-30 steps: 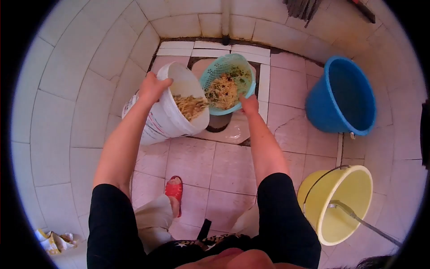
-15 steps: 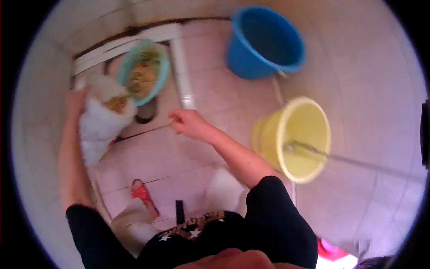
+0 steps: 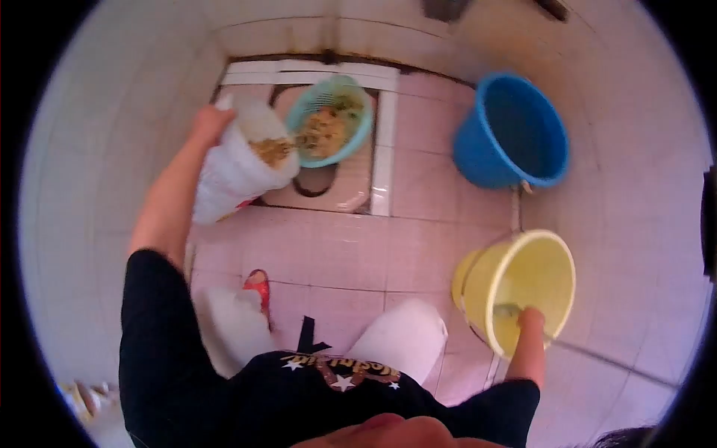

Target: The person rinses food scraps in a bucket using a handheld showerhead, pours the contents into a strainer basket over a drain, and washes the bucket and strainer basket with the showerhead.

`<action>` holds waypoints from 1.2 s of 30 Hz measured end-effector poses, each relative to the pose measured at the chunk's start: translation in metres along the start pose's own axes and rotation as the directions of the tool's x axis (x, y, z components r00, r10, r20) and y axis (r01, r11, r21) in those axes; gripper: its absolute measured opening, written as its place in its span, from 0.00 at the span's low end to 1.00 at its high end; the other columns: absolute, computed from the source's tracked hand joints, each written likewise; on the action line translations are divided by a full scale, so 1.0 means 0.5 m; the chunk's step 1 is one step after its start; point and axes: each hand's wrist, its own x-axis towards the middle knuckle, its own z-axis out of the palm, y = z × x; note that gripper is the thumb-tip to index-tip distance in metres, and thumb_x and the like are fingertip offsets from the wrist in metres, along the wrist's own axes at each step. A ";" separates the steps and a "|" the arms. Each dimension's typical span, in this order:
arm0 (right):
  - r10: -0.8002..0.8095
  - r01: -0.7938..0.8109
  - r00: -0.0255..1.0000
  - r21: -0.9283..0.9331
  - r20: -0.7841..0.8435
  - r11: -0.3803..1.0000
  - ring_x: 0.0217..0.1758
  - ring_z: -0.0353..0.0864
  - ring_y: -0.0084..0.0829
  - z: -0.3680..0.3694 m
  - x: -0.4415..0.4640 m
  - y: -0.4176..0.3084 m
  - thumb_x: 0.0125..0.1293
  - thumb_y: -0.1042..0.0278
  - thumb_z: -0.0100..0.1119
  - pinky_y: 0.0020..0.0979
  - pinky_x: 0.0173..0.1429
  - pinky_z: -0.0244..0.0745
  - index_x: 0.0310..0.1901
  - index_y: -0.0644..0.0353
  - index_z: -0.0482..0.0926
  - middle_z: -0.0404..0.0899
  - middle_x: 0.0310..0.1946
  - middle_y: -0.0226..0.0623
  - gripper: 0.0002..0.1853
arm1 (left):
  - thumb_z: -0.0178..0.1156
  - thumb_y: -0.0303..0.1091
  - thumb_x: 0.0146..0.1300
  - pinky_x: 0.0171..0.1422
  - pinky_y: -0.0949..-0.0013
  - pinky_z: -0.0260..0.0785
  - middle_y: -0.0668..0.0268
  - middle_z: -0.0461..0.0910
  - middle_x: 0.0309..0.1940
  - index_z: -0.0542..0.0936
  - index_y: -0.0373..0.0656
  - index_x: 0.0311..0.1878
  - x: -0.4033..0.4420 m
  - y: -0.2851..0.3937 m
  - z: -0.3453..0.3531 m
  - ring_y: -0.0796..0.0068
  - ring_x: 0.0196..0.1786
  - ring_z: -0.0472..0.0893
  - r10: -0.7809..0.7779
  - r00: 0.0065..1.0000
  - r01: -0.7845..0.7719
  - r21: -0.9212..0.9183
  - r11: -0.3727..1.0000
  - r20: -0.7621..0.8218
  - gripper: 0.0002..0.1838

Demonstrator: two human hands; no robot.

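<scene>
My left hand [image 3: 215, 123] grips the rim of a white sack [image 3: 243, 175], tilted so its mouth faces right. Yellowish-brown scraps [image 3: 272, 151] lie at the sack's mouth. Against that mouth is a tilted light-green strainer basket [image 3: 364, 134] with pale and green food scraps [image 3: 328, 131] in it, over a squat toilet [image 3: 351, 196]. My right hand [image 3: 532, 319] is inside the mouth of a yellow bucket [image 3: 469, 280], closed on a thin grey hose [image 3: 616, 362] near its end; its fingertips are mostly hidden.
A blue bucket [image 3: 470, 153] with dark contents stands beyond the yellow one by the right wall. Pink tiles [image 3: 336, 246] cover the floor, and walls close in left, right and back. My foot in a red sandal [image 3: 258, 284] is below the sack.
My right hand has moved right and down from near the toilet to the hose in the yellow bucket. The left hand still holds the sack by the basket. The view has shifted left.
</scene>
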 end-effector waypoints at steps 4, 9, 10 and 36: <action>-0.060 0.051 0.997 0.170 0.047 0.984 0.31 0.84 0.40 0.035 -0.008 0.016 0.50 0.65 0.66 0.41 0.34 0.78 0.35 0.64 0.81 0.83 0.36 0.42 0.13 | 0.64 0.45 0.47 0.26 0.58 0.74 0.51 0.81 0.29 0.79 0.28 0.35 -0.004 0.022 -0.040 0.60 0.28 0.82 -0.029 0.999 0.030 0.020 0.999 -0.042 0.24; 0.126 0.064 0.988 0.975 -0.092 0.213 0.17 0.76 0.29 -0.028 -0.273 0.023 0.51 0.69 0.62 0.30 0.17 0.66 0.35 0.65 0.75 0.76 0.22 0.40 0.12 | 0.64 0.46 0.46 0.26 0.59 0.74 0.51 0.81 0.30 0.79 0.27 0.34 -0.001 0.003 -0.048 0.61 0.27 0.82 0.076 0.993 -0.086 -0.111 0.990 -0.091 0.25; 0.225 0.169 0.955 0.978 -0.193 0.123 0.15 0.72 0.26 -0.032 -0.301 0.024 0.53 0.64 0.62 0.27 0.16 0.62 0.33 0.60 0.72 0.71 0.19 0.32 0.11 | 0.64 0.46 0.46 0.27 0.59 0.75 0.51 0.81 0.31 0.78 0.27 0.35 0.013 0.005 -0.043 0.61 0.28 0.82 0.073 0.996 -0.080 -0.126 0.989 -0.059 0.26; -0.039 0.666 0.594 0.518 -0.804 -0.536 0.25 0.72 0.18 -0.759 -0.717 -0.429 0.56 0.67 0.61 0.21 0.29 0.66 0.41 0.64 0.76 0.74 0.25 0.28 0.13 | 0.64 0.41 0.46 0.18 0.62 0.70 0.55 0.80 0.31 0.66 0.35 0.58 0.053 0.062 -0.070 0.67 0.22 0.80 0.033 0.925 0.006 -0.101 0.995 0.378 0.36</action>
